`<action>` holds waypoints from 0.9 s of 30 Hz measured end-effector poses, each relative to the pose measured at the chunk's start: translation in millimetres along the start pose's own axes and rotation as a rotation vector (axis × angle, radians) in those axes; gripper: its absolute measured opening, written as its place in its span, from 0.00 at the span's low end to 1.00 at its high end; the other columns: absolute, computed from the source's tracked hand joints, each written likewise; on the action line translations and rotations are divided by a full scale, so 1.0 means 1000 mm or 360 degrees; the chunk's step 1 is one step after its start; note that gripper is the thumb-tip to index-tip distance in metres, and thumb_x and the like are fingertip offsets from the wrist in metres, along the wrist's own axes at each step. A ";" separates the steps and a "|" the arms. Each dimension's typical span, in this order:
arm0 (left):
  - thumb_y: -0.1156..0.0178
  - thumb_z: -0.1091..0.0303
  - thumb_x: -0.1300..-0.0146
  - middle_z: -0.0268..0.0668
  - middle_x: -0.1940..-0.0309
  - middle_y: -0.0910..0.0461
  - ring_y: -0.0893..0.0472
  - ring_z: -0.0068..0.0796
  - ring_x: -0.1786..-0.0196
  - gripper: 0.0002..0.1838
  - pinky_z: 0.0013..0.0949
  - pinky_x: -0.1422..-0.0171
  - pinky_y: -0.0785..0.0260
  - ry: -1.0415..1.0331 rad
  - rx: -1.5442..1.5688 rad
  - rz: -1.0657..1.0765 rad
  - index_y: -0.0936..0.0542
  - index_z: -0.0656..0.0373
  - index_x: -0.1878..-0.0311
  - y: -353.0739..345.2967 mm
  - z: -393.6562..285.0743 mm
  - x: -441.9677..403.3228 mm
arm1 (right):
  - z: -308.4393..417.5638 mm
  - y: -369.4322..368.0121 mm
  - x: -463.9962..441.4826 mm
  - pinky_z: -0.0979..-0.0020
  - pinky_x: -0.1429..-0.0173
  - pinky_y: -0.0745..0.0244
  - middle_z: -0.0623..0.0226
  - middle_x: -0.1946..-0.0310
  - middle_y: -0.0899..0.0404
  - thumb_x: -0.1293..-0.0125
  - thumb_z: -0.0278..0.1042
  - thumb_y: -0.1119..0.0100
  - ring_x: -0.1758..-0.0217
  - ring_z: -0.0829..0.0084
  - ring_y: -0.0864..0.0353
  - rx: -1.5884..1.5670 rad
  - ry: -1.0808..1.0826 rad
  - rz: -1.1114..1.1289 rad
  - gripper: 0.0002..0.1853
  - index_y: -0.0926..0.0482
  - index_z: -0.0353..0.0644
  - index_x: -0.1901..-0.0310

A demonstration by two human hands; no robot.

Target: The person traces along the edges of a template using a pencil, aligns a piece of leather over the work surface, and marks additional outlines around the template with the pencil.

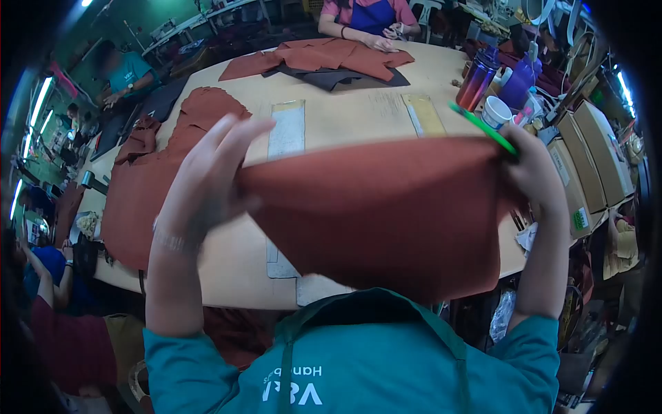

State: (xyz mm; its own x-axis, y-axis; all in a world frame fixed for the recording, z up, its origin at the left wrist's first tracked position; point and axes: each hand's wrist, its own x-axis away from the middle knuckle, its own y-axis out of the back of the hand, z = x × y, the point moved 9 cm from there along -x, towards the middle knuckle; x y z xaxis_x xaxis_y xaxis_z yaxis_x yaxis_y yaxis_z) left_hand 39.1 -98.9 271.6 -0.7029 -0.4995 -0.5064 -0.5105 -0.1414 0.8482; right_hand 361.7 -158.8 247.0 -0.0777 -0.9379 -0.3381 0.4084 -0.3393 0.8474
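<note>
A rust-brown sheet of leather or fabric (pixel 386 214) is held up in front of my chest, over the table's near edge. Its left corner lies between the thumb and fingers of my left hand (pixel 210 172), which is smeared by motion, its fingers reaching upward. My right hand (pixel 536 169) is closed around the sheet's upper right corner. That hand also holds a bright green pen-like tool (pixel 483 127), slanting up to the left. Behind the sheet, a pale flat strip (pixel 287 131) lies on the table.
Larger rust-brown pieces (pixel 148 183) lie at left on the table (pixel 345 117). Across it, a person (pixel 372 21) handles more brown pieces (pixel 310 58). A bottle (pixel 477 79), a white cup (pixel 495 112) and boxes (pixel 589 155) stand at right. A yellowish strip (pixel 424 114) lies near them.
</note>
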 end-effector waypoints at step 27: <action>0.49 0.78 0.39 0.38 0.48 0.32 0.31 0.31 0.43 0.19 0.32 0.40 0.38 0.1325 0.0625 -0.0736 0.24 0.46 0.47 -0.135 0.130 0.210 | -0.032 -0.144 0.102 0.63 0.52 0.32 0.59 0.61 0.27 0.61 0.15 0.47 0.57 0.58 0.30 0.0434 0.0352 -0.0131 0.20 0.28 0.37 0.60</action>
State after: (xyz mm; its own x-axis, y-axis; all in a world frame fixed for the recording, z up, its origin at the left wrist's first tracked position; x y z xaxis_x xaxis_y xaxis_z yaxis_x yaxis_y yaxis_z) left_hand -103.8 -73.5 31.1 0.0931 -0.9223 -0.3751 -0.8750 -0.2555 0.4112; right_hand 323.9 -203.8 77.5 0.1105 -0.8785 -0.4647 0.1489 -0.4477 0.8817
